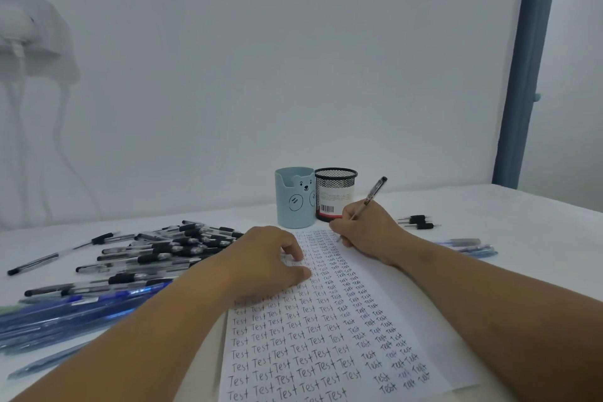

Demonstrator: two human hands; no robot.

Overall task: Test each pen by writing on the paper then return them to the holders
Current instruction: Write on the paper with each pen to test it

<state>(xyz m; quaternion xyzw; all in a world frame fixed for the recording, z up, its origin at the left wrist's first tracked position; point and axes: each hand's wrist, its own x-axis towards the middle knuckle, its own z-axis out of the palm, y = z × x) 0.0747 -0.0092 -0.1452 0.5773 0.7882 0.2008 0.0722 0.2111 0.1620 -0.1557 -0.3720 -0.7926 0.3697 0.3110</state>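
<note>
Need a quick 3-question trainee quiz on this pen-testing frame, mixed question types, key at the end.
1. True or false: the right hand holds a clear-barrelled black pen with its tip on the white sheet of paper covered in "Test" words.
2. Which holder stands further left? A) pale blue bear-face cup B) black wire-mesh cup
3. Fill in: the left hand rests on the ____.

Key: 1 true; 2 A; 3 paper.

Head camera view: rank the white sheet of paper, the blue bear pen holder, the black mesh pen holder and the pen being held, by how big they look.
1. White sheet of paper.
2. Blue bear pen holder and black mesh pen holder: alike.
3. Held pen.
</note>
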